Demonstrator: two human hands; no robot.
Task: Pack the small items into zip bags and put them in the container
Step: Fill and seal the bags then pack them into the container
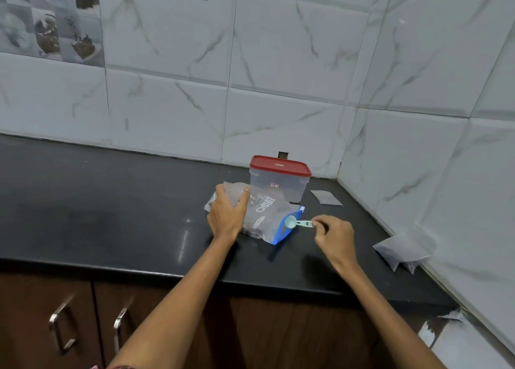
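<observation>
Hands first: your left hand (227, 215) lies on the clear zip bag (262, 215), fingers curled over its rear end w/ thumb up top, grip holding the bag down on the black table (111, 201). Your right hand (335, 236) pinches the handle end of a small mint-green scoop (296, 223) btwn thumb & fingertips; scoop bowl sits right at the bag's blue zip mouth, which faces right. Bag lies on its side, dark contents inside, black print on the front. Clear container (280, 183) w/ red lid on stands just behind the bag, near the tiled corner. Small flat pouch (326, 197) lies right of the container; a bigger whitish pouch (402, 250) leans at the right wall.
</observation>
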